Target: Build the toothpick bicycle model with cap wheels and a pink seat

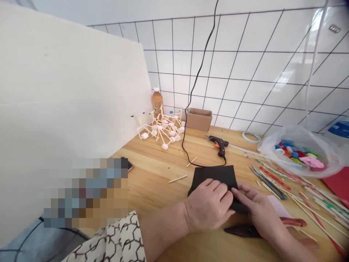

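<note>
1. Head view, the hands: the left hand (208, 207) and the right hand (259, 207) both lay on a black sheet (215, 178), which sat on the wooden table (152, 182) in front of the person, its near edge looking rolled or folded under the hands.
2. The left fingers (215, 189) were pressed together and curved over the sheet; the thumb was hidden.
3. The right fingers (242, 193) were slightly spread, their tips at the sheet's folded edge. I could not tell whether they pinched it.
4. Just beside the right hand lay a dark scrap (241, 231), a reddish strip (293, 222) and a pink paper (278, 207).
5. Further right were scissors (267, 183), many loose sticks (313, 207) and a clear bag (300, 153) of bottle caps.
6. Beyond the sheet lay a glue gun (218, 143), its black cord (188, 120) running up the tiled wall (245, 65), and two loose sticks (177, 178).
7. Further back stood a stick model (160, 127), a bottle (157, 102) and a cardboard box (199, 118), beside a white board (68, 109).
8. A patterned sleeve (114, 236) showed at the lower left; the area above it was blurred.
</note>
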A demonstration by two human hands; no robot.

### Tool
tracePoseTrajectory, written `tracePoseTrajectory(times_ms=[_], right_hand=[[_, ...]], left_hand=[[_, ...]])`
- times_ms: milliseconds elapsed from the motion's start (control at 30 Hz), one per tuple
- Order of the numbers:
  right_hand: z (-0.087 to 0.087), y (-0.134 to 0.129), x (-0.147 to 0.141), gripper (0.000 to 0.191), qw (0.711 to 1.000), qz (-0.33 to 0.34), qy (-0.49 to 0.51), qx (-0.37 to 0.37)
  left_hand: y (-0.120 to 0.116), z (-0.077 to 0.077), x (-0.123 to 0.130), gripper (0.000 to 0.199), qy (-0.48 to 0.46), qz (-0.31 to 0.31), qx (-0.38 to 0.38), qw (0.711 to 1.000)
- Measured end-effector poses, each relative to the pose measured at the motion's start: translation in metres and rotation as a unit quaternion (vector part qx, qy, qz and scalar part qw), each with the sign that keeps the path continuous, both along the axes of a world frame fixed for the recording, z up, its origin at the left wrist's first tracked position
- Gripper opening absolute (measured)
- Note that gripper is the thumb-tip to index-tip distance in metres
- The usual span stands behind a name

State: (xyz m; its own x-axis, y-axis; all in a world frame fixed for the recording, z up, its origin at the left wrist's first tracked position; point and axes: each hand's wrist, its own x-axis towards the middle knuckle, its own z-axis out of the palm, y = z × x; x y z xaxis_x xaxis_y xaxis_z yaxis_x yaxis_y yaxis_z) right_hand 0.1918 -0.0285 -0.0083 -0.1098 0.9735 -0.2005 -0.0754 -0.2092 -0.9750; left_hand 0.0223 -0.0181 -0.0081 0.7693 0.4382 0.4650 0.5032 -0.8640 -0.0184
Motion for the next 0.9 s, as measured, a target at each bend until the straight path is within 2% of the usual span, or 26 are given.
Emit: tracePoseTrajectory(times_ms=[133, 267, 333, 400, 533, 667, 800, 867, 900], right_hand=[[0.005, -0.001, -0.001, 0.028, 1.0, -0.021, 0.006, -0.013], [0.006, 0.001, 0.005, 0.027, 1.0, -0.025, -0.008, -0.016], [0.004, 0.001, 0.008, 0.025, 0.999, -0.026, -0.013, -0.028], [0.003, 0.001, 0.01, 0.024, 0.998, -0.028, 0.01, -0.049], [0.007, 0.001, 0.008, 0.025, 0.993, -0.043, 0.065, -0.086], [0.013, 0.001, 0.006, 0.026, 0.992, -0.065, 0.082, -0.076], [0.013, 0.0, 0.01, 0.024, 0.99, -0.105, 0.084, -0.039], [0.011, -0.001, 0.013, 0.024, 0.989, -0.115, 0.088, -0.016], [0.009, -0.002, 0.014, 0.024, 0.989, -0.116, 0.088, -0.005]], left_hand=[[0.008, -0.002, 0.0, 0.067, -0.089, -0.032, -0.065, 0.993], [0.013, -0.005, -0.003, 0.073, -0.164, -0.047, -0.113, 0.979], [0.014, -0.004, -0.006, 0.071, -0.189, -0.044, -0.134, 0.972], [0.014, -0.003, -0.008, 0.058, -0.208, -0.022, -0.16, 0.965], [0.016, -0.005, -0.009, 0.034, -0.269, 0.07, -0.186, 0.942], [0.02, -0.012, -0.008, 0.037, -0.34, 0.119, -0.192, 0.913], [0.027, -0.015, -0.007, 0.042, -0.428, 0.159, -0.239, 0.857], [0.029, -0.013, -0.006, 0.045, -0.486, 0.154, -0.31, 0.802], [0.03, -0.012, -0.005, 0.045, -0.519, 0.136, -0.364, 0.761]])
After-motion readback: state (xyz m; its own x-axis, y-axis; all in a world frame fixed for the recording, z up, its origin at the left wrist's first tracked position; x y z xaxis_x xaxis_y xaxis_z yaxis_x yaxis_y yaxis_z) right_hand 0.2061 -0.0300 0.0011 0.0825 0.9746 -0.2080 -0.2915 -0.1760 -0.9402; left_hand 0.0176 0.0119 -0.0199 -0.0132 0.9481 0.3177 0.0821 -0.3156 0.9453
